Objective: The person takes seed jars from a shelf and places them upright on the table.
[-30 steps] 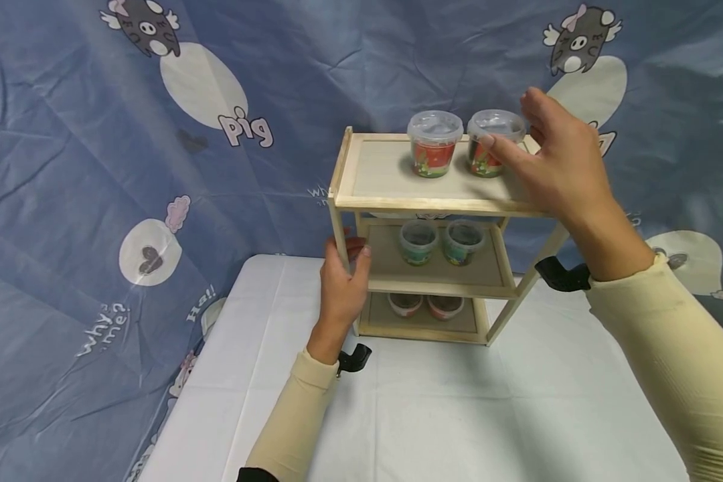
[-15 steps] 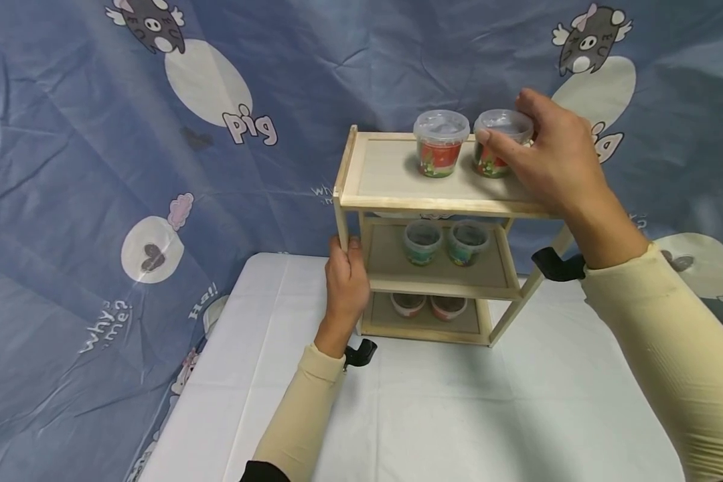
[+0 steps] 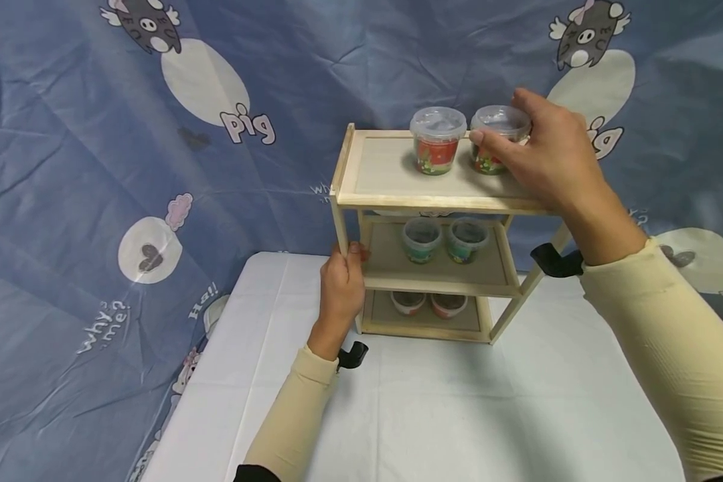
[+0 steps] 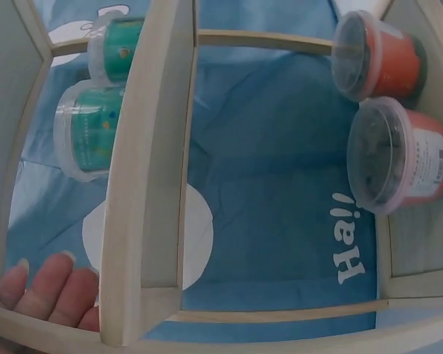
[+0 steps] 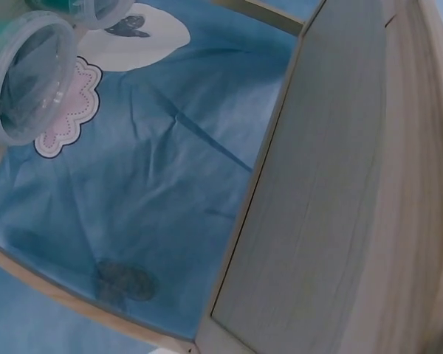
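Note:
In the head view, a three-tier wooden rack (image 3: 382, 164) stands on a white cloth. My left hand (image 3: 340, 284) grips its left front post (image 3: 341, 227); in the left wrist view the fingers (image 4: 55, 291) curl behind the wood. On the top tier, my right hand (image 3: 548, 150) holds the right-hand red-labelled plastic tub (image 3: 488, 161), thumb at its front and fingers around the far side. A matching lidded tub (image 3: 436, 150) sits just left of it. The right wrist view shows the underside of the top tier (image 5: 303, 184), and no right hand.
Two green-labelled tubs (image 3: 422, 244) sit side by side on the middle tier. Two red-labelled tubs (image 4: 421, 162) are on the bottom one. The white-covered table (image 3: 422, 408) extends in front, and a blue printed curtain (image 3: 307, 87) hangs close behind the rack.
My right thumb and fingers have moved left and closed in around the right-hand tub. On the left post, my left hand has shifted its fingers and still holds on. The tubs keep their places.

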Tool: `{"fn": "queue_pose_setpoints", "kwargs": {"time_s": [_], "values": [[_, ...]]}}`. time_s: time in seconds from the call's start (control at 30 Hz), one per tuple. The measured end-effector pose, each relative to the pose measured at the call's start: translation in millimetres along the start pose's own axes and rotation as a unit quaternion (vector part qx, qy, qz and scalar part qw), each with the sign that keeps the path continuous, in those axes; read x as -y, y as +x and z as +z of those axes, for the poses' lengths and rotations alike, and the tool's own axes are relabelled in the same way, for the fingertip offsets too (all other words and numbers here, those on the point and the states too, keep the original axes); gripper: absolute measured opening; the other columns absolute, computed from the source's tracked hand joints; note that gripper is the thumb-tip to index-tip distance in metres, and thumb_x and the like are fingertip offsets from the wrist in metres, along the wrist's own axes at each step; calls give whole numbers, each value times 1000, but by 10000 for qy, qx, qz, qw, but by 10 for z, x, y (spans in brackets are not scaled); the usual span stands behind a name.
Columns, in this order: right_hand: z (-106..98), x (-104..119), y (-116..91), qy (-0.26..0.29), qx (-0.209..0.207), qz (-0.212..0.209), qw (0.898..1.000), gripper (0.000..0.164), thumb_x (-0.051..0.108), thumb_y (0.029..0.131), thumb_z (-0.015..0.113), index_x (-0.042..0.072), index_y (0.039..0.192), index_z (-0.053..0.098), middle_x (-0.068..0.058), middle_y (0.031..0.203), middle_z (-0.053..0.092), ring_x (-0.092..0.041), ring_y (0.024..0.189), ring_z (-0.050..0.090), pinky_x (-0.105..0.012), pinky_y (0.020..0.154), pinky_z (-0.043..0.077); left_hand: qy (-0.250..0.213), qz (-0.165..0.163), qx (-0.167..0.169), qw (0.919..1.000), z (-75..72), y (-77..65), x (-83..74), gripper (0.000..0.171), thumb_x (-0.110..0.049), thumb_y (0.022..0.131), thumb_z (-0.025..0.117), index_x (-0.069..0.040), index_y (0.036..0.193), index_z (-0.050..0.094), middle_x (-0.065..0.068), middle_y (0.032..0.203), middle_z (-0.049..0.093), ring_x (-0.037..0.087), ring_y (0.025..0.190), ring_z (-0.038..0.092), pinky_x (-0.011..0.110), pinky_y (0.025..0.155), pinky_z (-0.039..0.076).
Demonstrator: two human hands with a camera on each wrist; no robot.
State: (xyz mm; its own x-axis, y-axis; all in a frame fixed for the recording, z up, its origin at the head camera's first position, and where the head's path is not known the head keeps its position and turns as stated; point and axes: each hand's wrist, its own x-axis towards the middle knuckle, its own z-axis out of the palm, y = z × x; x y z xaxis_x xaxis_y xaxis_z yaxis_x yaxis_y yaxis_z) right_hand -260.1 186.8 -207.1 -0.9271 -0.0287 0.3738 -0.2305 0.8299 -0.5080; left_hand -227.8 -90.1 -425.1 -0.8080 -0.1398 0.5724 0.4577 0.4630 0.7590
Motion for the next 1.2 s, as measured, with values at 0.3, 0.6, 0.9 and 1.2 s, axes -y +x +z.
{"fn": "queue_pose_setpoints", "kwargs": {"time_s": [0.3,0.6,0.9,1.2], "values": [[-94,12,14,-239,239,111,9994,92,66,85,56,7,151,30,-23,142,44,-40,127,45,-55,103,33,971,144,115,9951,-42,25,-33,43,-36,106,32,-8,94,62,3,82,67,17,73,64,37,62,51],[-73,-7,9,-252,205,-8,9995,90,65,85,55,6,149,33,-26,136,50,-41,122,49,-56,99,35,2601,42,234,9653,-168,51,-143,50,-42,104,32,-15,65,48,2,64,44,26,60,51,42,49,42],[-37,-39,-11,-316,60,-159,9994,83,64,86,56,4,141,45,-25,116,61,-37,96,57,-50,81,41,2920,-135,437,9553,-204,54,-220,51,-40,103,34,-12,68,56,5,70,48,27,64,52,42,50,43],[-14,-37,-32,-276,13,-50,9996,87,66,84,57,4,144,43,-25,124,59,-36,104,57,-51,89,42,4143,851,296,9057,-319,78,-320,57,-31,99,49,-1,54,63,15,64,50,36,56,48,48,48,40]]}}
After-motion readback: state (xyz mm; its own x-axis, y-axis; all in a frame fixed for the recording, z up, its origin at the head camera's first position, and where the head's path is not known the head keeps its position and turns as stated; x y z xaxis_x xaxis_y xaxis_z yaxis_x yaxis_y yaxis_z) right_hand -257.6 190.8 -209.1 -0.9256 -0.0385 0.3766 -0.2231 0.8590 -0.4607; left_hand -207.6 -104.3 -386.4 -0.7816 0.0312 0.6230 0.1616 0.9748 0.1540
